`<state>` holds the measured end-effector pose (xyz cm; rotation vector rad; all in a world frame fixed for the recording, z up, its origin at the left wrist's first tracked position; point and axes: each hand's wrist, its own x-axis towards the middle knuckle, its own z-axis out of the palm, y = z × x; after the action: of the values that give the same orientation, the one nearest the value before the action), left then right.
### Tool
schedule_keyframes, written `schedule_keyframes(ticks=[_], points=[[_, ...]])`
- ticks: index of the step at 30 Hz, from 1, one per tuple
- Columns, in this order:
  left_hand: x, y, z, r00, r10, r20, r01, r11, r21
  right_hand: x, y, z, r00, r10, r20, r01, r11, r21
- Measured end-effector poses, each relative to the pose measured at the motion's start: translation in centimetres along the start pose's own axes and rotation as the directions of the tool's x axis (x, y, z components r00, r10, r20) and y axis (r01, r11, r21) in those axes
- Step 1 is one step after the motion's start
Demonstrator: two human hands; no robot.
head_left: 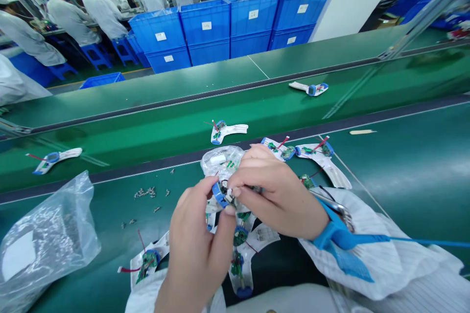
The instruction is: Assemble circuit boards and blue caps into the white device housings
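Note:
My left hand (200,234) grips a blue-rimmed device housing (219,194) between thumb and fingers, its circuit side turned toward my right hand. With fingertips pinched together, my right hand (271,188) works at the inner edge of that housing; what sits between the fingertips is too small to make out. Behind the hands lies a clear plastic bag (220,156) with small parts inside. Below them rest white housing halves with green circuit boards (240,235). Another half with a red wire (149,261) lies at the left, and a further white half (325,159) at the right.
Loose screws (145,192) are scattered on the green bench. A large plastic bag (51,239) stands at the left. Housing halves (229,130) sit on the green conveyor belt (165,132). A blue wrist strap (341,234) trails a cord rightward. Blue crates (205,24) and seated people are beyond.

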<state>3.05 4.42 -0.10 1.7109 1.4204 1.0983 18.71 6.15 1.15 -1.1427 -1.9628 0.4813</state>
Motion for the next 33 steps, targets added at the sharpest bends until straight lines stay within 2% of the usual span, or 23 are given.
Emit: schedule_keyframes(ticks=[1,4,7,13,17,22,27,29,31,33], points=[[0.0,0.1,-0.2,1.000,0.001,0.031,0.000,0.999,-0.039,0.1,0.0,-0.2,1.000,-0.016,0.021,0.016,1.000,0.010],[0.0,0.2,-0.6,0.989,-0.091,0.119,0.114,0.972,-0.206,0.2,-0.1,-0.7,0.996,-0.064,0.068,0.062,0.998,0.029],[-0.3,-0.2,-0.9,0.978,-0.136,0.159,0.172,0.956,-0.238,0.3,-0.3,-1.1,0.990,-0.104,0.100,0.101,0.994,0.041],[-0.5,-1.2,-1.4,0.952,-0.037,0.303,0.086,0.985,-0.150,0.6,-0.7,-1.5,0.976,-0.111,0.186,0.114,0.994,-0.004],[-0.4,-0.7,-1.2,0.967,0.055,0.249,-0.028,0.994,-0.110,0.7,-0.9,-1.6,0.979,-0.078,0.186,0.078,0.997,0.009],[-1.0,0.5,-0.2,0.993,0.056,0.106,-0.043,0.992,-0.120,0.6,-1.3,-1.6,0.978,-0.062,0.201,0.061,0.998,0.011],[-2.3,1.1,0.9,0.999,-0.048,-0.015,0.048,0.998,-0.034,0.4,-2.2,-1.7,0.978,-0.059,0.200,0.058,0.998,0.011],[-2.6,1.1,0.9,0.998,-0.035,-0.052,0.037,0.998,0.043,0.4,-2.4,-1.8,0.977,-0.059,0.205,0.058,0.998,0.011],[-2.5,0.9,0.8,0.999,0.052,0.004,-0.051,0.974,0.221,0.4,-2.4,-1.9,0.975,-0.060,0.213,0.057,0.998,0.018],[-1.9,0.6,0.5,0.977,0.145,0.156,-0.198,0.891,0.408,0.4,-2.0,-1.8,0.973,-0.064,0.221,0.053,0.997,0.058]])
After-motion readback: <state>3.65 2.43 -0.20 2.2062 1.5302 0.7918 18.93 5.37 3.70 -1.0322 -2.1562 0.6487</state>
